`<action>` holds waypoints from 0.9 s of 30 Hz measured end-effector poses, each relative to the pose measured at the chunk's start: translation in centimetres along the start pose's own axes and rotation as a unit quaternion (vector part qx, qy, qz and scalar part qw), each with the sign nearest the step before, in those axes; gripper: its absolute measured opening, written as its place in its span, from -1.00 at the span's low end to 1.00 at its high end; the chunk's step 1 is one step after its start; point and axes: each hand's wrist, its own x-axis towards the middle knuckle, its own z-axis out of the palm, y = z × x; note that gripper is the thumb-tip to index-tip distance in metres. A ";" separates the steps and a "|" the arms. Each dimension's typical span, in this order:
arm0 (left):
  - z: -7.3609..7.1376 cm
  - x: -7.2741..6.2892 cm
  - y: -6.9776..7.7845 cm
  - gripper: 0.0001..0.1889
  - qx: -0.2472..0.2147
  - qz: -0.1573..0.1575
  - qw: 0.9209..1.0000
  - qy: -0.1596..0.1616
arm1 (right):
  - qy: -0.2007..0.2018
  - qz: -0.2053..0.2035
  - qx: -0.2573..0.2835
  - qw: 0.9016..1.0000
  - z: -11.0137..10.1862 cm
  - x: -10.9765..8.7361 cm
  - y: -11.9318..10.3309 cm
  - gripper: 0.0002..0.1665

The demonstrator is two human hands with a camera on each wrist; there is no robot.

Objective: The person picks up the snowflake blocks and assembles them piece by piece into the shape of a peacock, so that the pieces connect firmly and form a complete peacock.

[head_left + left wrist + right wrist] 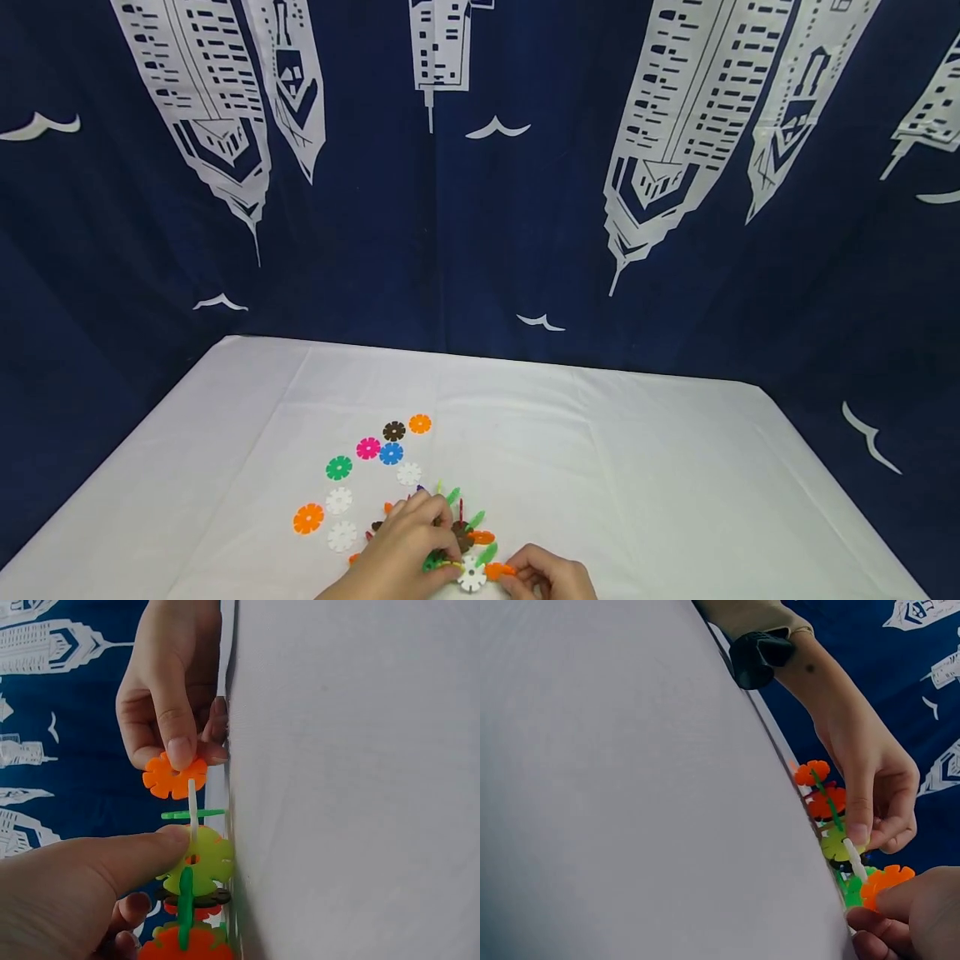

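Note:
My right hand (551,573) pinches an orange notched plastic disc (498,571) between thumb and fingers. The disc's edge meets the rim of a white notched disc (471,575), which appears edge-on in both wrist views. Reaching over a cluster of interlocked discs, my left hand (408,542) pinches a yellow-green disc (210,862) that joins the white one. Green discs (185,907), brown discs (462,535) and more orange discs (827,802) stand slotted together in the cluster. The left hand hides much of the cluster in the head view.
Loose notched discs lie flat to the left and beyond the cluster: orange (308,518), green (339,467), pink (368,448), blue (392,453), brown (393,431) and several white (342,536). A white cloth (675,483) covers the table. Behind it hangs a dark blue printed curtain (450,250).

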 end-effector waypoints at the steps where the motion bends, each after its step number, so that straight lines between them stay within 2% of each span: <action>1: 0.0 0.0 0.0 -0.87 -0.005 -0.004 1.000 0.000 | 0.004 -0.006 0.005 1.000 0.1 0.0 0.0 -0.89; 5: 0.1 -0.1 -0.1 -0.88 -0.037 -0.031 0.999 -0.011 | 0.013 -0.021 0.036 0.999 0.4 0.0 0.2 -0.89; 10: 0.4 -0.3 -0.2 -0.88 -0.075 -0.057 0.995 -0.016 | 0.030 -0.023 0.038 0.999 0.6 0.0 0.4 -0.90; 18: 1.1 -0.6 -0.4 -0.85 -0.096 -0.046 0.994 0.033 | 0.031 0.002 0.068 0.997 1.2 0.2 0.2 -0.86; 24: 1.6 -0.6 -0.3 -0.80 -0.088 -0.034 0.992 0.079 | 0.050 0.017 0.108 0.993 1.7 0.1 0.0 -0.86; 27: 1.7 -0.6 -0.4 -0.79 -0.088 -0.030 0.992 0.086 | 0.056 0.023 0.120 0.991 1.9 0.1 -0.1 -0.85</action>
